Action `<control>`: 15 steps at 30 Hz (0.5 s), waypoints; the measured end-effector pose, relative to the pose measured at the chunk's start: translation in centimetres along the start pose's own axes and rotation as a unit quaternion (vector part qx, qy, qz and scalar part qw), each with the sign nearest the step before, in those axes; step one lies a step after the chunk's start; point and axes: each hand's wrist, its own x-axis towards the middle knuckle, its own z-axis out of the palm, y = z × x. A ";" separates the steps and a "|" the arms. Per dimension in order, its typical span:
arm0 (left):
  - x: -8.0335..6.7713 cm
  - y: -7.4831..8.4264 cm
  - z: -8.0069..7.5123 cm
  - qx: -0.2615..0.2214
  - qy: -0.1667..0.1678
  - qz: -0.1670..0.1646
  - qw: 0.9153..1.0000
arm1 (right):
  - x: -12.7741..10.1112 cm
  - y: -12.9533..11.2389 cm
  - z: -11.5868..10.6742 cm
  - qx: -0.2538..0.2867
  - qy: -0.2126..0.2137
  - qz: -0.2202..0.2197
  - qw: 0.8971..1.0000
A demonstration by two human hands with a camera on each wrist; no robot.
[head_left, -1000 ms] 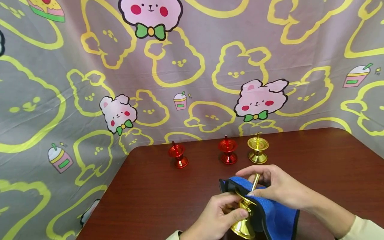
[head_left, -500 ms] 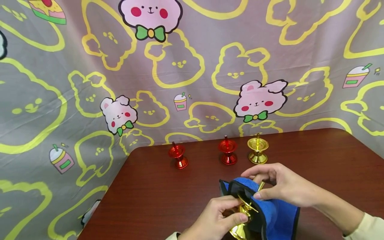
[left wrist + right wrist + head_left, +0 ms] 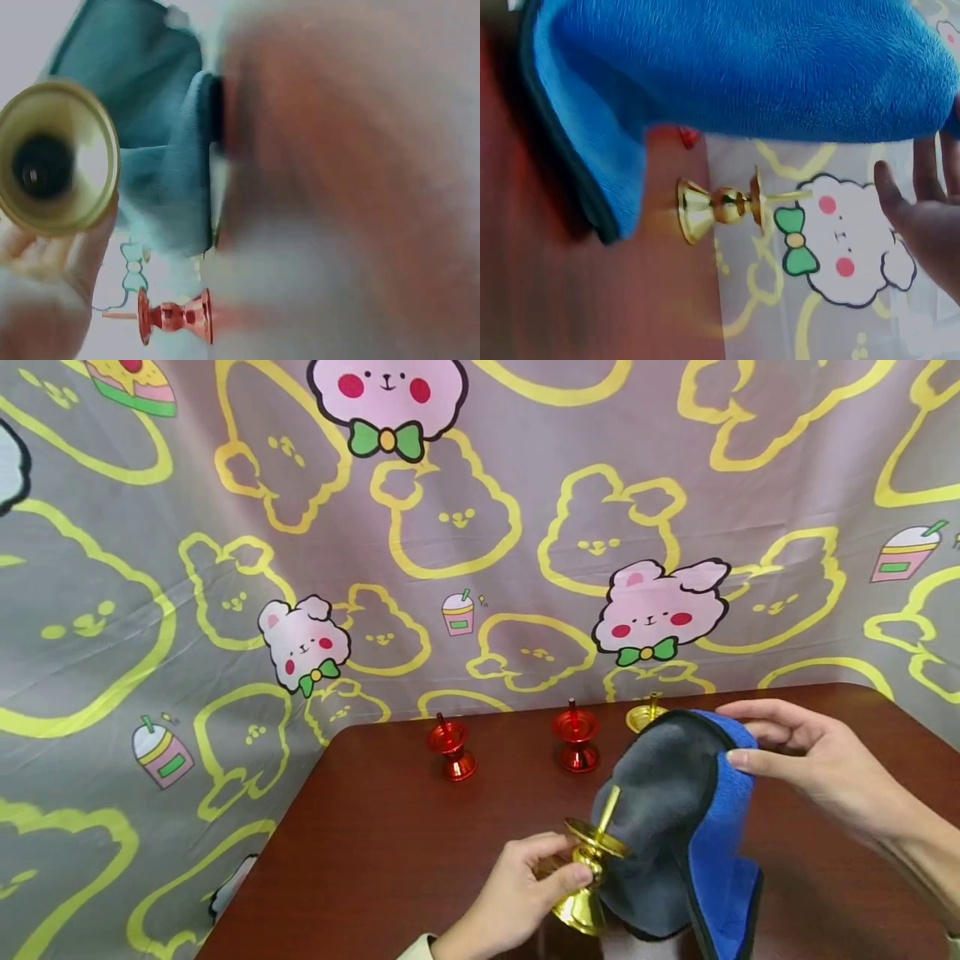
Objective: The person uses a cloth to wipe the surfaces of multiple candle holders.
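backdrop (image 3: 480,527): grey cloth printed with yellow bear outlines and pink bears, hanging behind and left of the counter.
counter (image 3: 420,852): dark red-brown wood grain, carries everything else.
cloth (image 3: 675,827): blue one side, grey the other, dark edging. Hangs from the right hand, draped just right of the held candlestick; lower end reaches down toward the counter. Fills the top of the right wrist view (image 3: 727,67).
right hand (image 3: 817,760): raised over the right part of the counter, fingers mostly straight, thumb and fingers pinching the cloth's top edge.
left hand (image 3: 525,893): fingers curled round the stem of the gold candlestick, a firm grip (thumb on the near side).
gold candlestick (image 3: 588,881): held off the counter, tilted, spike pointing up and right, flared base down toward the camera. Left wrist view shows the hollow underside of its base (image 3: 56,157).
second gold candlestick (image 3: 647,717): upright at the back of the counter, mostly hidden behind the cloth; clear in the right wrist view (image 3: 720,204).
red candlesticks: one at back centre (image 3: 575,742), one further left (image 3: 450,752), both upright, well apart from each other.
change vs earlier: cloth was wrapped over the held candlestick's dish with the right hand on top of it; now the cloth is lifted off up and right, dish and spike are bare. Left hand grip unchanged. The three at the back have not moved.
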 end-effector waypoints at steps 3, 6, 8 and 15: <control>0.7 0.1 -0.5 -0.035 0.073 -0.065 0.995 | -0.7 0.3 0.0 -0.016 0.025 0.035 0.999; 1.4 0.2 -0.6 -0.073 0.119 -0.105 0.985 | -1.2 0.0 1.4 0.027 0.046 0.052 0.997; 1.7 0.4 -0.5 -0.094 0.130 -0.114 0.980 | -1.5 -0.4 2.4 0.061 0.059 0.054 0.995; 2.5 0.8 1.0 -0.154 0.157 -0.115 0.969 | -2.2 -1.1 6.1 0.202 0.085 0.127 0.967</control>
